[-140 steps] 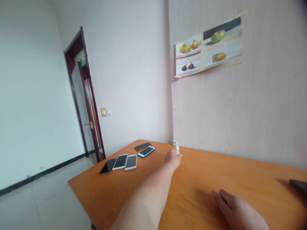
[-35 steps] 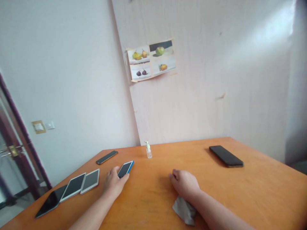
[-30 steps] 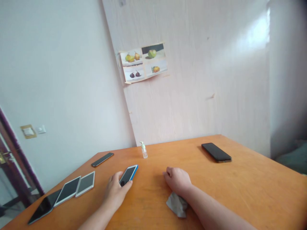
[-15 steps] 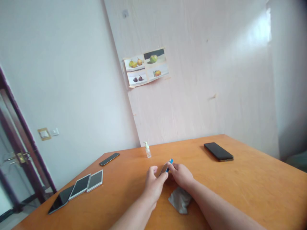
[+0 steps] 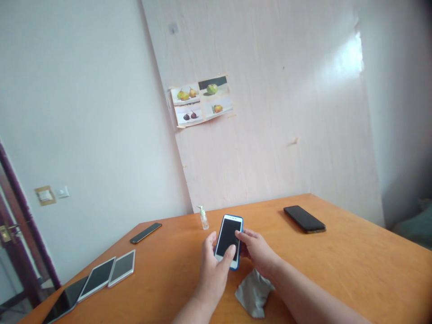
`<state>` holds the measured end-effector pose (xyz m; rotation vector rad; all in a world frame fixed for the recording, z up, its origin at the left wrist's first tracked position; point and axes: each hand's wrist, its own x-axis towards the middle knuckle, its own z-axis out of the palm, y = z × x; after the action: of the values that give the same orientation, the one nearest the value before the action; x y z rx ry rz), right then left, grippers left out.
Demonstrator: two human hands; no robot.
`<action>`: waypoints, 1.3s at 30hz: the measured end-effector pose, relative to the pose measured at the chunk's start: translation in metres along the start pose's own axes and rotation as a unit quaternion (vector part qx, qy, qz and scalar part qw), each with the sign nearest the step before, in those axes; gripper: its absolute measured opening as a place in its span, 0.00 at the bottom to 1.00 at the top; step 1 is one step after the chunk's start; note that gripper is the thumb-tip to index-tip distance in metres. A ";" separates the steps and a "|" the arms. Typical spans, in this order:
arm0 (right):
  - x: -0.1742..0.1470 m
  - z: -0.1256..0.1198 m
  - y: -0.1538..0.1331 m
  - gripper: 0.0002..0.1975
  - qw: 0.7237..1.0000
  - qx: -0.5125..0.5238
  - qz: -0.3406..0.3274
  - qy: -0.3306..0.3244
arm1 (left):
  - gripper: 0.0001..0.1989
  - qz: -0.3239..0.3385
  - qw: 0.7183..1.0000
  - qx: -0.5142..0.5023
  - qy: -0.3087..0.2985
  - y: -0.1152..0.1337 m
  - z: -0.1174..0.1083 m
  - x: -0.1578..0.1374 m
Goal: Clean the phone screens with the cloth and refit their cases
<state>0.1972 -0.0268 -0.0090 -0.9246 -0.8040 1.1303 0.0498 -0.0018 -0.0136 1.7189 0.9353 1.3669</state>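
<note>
A white-fronted smartphone in a blue case is held between both hands above the table, its dark screen facing me. My left hand grips the lower left side, the thumb lying over the bottom of the screen. From the right, my right hand pinches the edge, thumb on the glass and the other fingers partly hidden behind. A crumpled grey cloth lies on the table just below my right wrist. Beyond the phone stands a small clear pump bottle.
On the orange wooden table, a black phone lies at the right. At the left are a dark phone, two white-framed devices and a black tablet-like device. A fruit picture hangs on the wall behind.
The phone has turned from nearly edge-on to screen facing me, with both hands still on it. The view has shifted slightly; the cloth and other devices lie as before.
</note>
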 end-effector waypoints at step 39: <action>-0.032 0.029 0.007 0.14 0.984 0.100 0.109 -0.095 | 0.18 -0.310 0.876 -0.369 0.001 0.014 -0.027 0.022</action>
<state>0.1605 -0.0512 -0.0055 -0.7560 -0.7390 1.4795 0.0284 0.0138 0.0130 0.7403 0.7264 1.0705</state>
